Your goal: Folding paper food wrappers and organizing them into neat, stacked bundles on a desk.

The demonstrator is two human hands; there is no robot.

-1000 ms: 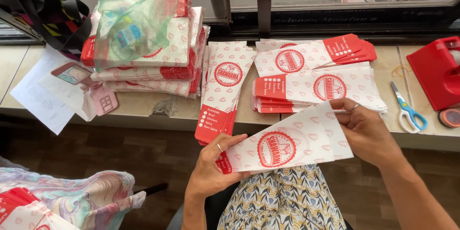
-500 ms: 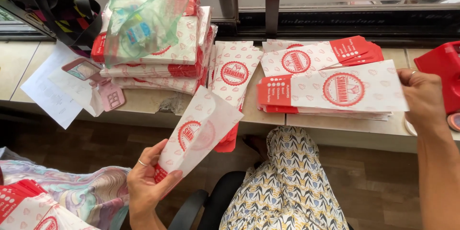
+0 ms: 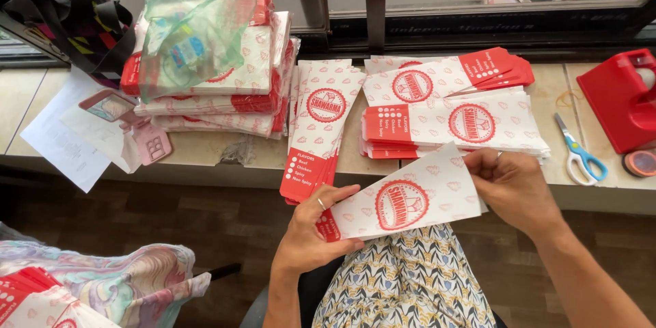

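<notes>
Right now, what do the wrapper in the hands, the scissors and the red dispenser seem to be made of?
The wrapper held by the left hand and right hand looks like thin matte printed paper; it creases flat. The scissors show shiny metal blades and blue, probably plastic, handles. The red dispenser looks like smooth moulded plastic.

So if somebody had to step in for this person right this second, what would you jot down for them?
Left hand: grips the red-printed narrow end of a white paper sleeve, ring on one finger.
Right hand: pinches the sleeve's wide end; the sleeve hangs over the lap, off the counter.
Done, by the look of it: flat sleeves lie in piles on the counter, one pile just beyond the right hand, a narrow pile beyond the left, a tall stack under a green plastic bag.
Left: the held sleeve is not on any pile yet.
Scissors and a red tape dispenser sit to the right.
</notes>
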